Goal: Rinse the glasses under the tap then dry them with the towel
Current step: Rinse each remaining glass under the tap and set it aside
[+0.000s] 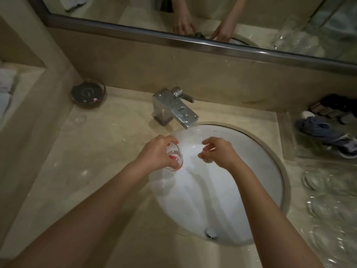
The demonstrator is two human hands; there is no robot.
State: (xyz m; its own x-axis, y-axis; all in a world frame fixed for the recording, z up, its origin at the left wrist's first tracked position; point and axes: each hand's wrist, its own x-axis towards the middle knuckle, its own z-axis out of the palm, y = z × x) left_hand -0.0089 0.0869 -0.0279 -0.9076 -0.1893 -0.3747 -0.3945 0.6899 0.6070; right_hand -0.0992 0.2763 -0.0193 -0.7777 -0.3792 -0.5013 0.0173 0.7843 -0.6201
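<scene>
Oval white basin (241,190), smooth and glossy, set under a beige polished stone counter (87,171). At the basin's 12 o'clock stands a square-bodied chrome tap (173,109) with a flat angular spout; water falls from its lip. Left hand (156,151), fingers curled, grasps a small clear cylindrical glass (174,158) over the basin's 10 o'clock rim; a red tint shows through its wall. Right hand (218,150), at the basin's 12 o'clock below the spout, pinches a second clear glass (206,151), largely hidden by the fingers. At the counter's 10 o'clock sits a round dark dish (88,93). At 3 o'clock lies a crumpled blue-grey cloth (324,132); below it, at 4 o'clock, blurred clear glassware (332,206) with ribbed round outlines. A metal-framed mirror (193,16) spans 12 o'clock.
</scene>
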